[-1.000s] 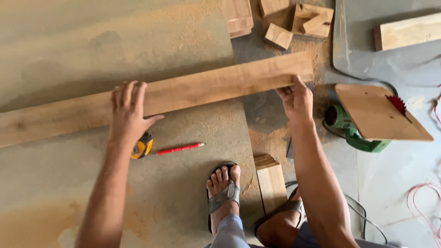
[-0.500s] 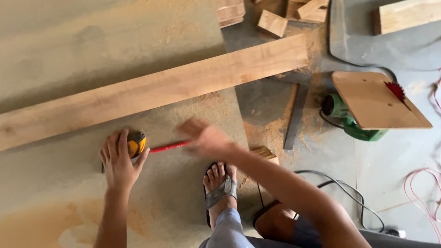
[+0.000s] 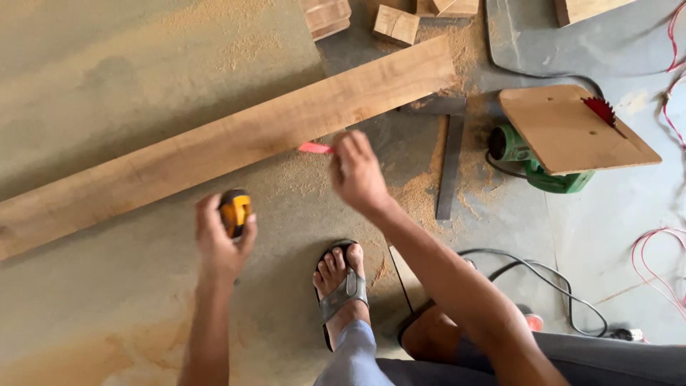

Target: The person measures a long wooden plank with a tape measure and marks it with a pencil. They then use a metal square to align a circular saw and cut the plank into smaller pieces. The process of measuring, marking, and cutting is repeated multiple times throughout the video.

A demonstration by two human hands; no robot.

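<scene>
A dusty concrete floor, strewn with sawdust, fills the view from above. Across it a long wooden plank lies on a slant, its right end higher in the frame. To the right sits a green circular saw under a flat wooden board, with a metal square between saw and plank and small wood offcuts at the top edge. A sandalled foot rests on the floor below. The right hand reaches forward from a bent arm, fingers pinched closed on a red pencil whose tip is at the plank's near edge. The left hand, arm extended straight up the frame, curls around a yellow tape measure just short of the plank.
</scene>
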